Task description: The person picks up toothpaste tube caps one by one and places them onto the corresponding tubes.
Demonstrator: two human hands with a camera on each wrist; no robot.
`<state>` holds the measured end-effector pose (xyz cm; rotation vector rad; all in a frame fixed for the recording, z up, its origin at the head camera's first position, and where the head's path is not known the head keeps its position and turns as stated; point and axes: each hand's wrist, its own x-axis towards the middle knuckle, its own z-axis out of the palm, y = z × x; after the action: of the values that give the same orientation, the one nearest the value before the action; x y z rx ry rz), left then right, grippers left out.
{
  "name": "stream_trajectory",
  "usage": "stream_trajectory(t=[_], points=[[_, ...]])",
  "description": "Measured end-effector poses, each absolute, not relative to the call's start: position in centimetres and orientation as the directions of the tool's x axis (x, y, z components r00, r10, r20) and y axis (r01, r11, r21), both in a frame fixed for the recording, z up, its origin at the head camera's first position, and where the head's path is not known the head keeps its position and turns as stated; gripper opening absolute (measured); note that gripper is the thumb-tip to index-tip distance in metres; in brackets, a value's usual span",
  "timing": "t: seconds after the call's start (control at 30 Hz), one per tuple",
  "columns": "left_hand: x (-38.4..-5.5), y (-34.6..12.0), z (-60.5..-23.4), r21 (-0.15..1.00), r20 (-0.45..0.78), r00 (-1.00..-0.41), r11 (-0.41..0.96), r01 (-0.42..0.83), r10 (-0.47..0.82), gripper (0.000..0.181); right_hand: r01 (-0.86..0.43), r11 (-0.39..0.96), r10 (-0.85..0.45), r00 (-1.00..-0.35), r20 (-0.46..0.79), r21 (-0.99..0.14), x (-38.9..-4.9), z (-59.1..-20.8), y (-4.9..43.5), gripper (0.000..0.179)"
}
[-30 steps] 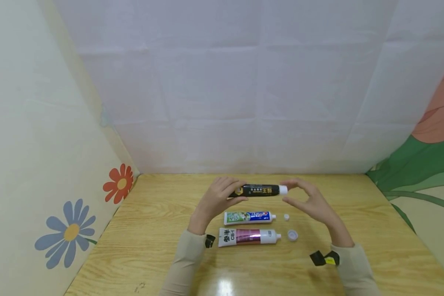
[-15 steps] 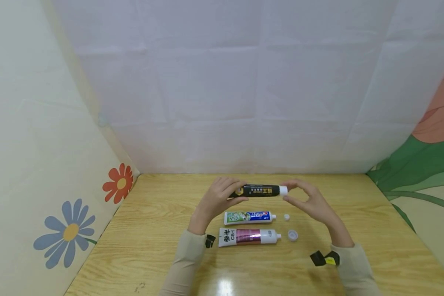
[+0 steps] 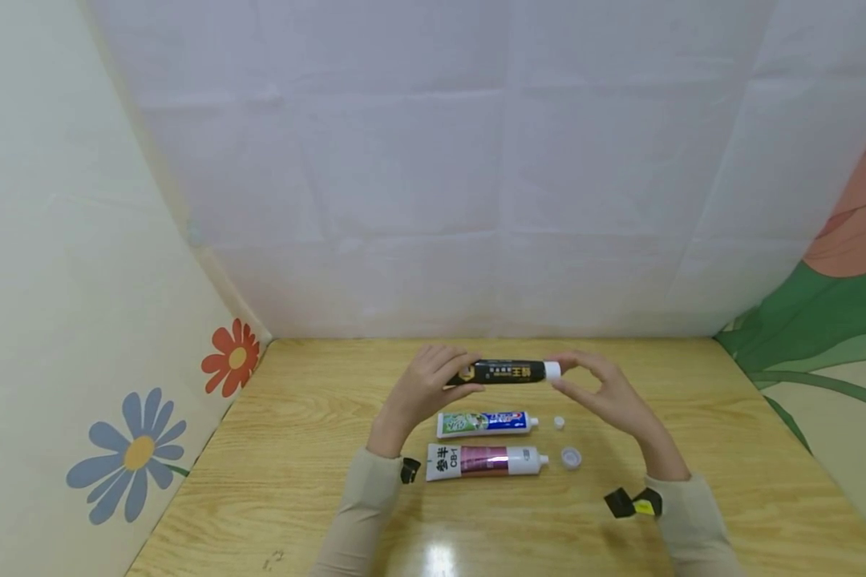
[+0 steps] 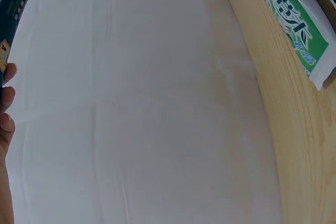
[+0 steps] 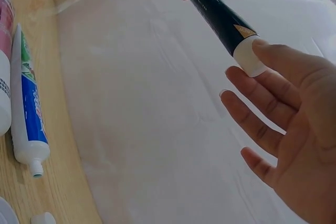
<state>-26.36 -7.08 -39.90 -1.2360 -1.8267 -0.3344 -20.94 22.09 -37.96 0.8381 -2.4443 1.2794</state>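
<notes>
In the head view my left hand point(image 3: 427, 383) grips the tail end of a black toothpaste tube point(image 3: 508, 371), held level above the table. At the tube's right end, my right hand point(image 3: 609, 397) pinches its white cap point(image 3: 552, 370) between thumb and fingers. The right wrist view shows the thumb against the cap point(image 5: 249, 56), the lower fingers spread apart from it. Below the hands lie a green-and-blue toothpaste tube point(image 3: 485, 424) and a white-and-pink toothpaste tube point(image 3: 485, 462), both with bare nozzles pointing right. A small cap point(image 3: 559, 423) and a larger cap point(image 3: 571, 458) lie beside those nozzles.
The wooden table point(image 3: 296, 481) meets a white cloth backdrop point(image 3: 418, 200) at its far edge. A side panel with painted flowers point(image 3: 139, 453) stands at the left, and one with green leaves point(image 3: 823, 336) at the right.
Over the last second my right thumb has come in slightly and now touches the white cap. The left hand, the black tube and the things on the table stay where they were.
</notes>
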Motion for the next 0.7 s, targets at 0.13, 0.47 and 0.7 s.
stream_trajectory(t=[0.13, 0.47, 0.7], points=[[-26.5, -7.2, -40.0, -0.239, 0.780, -0.117, 0.465, 0.853, 0.615, 0.048, -0.607, 0.452, -0.372, -0.794, 0.480, -0.653, -22.0, -39.5, 22.7, 0.034], [-26.5, -7.1, -40.0, -0.239, 0.786, -0.103, 0.453, 0.859, 0.609, 0.050, -0.558, 0.492, -0.345, -0.830, 0.438, -0.669, -22.3, -39.8, 22.6, 0.024], [-26.3, -7.1, -39.9, -0.239, 0.781, -0.110, 0.457, 0.857, 0.615, 0.049, -0.542, 0.519, -0.337, -0.841, 0.424, -0.662, -20.9, -37.9, 21.7, 0.016]])
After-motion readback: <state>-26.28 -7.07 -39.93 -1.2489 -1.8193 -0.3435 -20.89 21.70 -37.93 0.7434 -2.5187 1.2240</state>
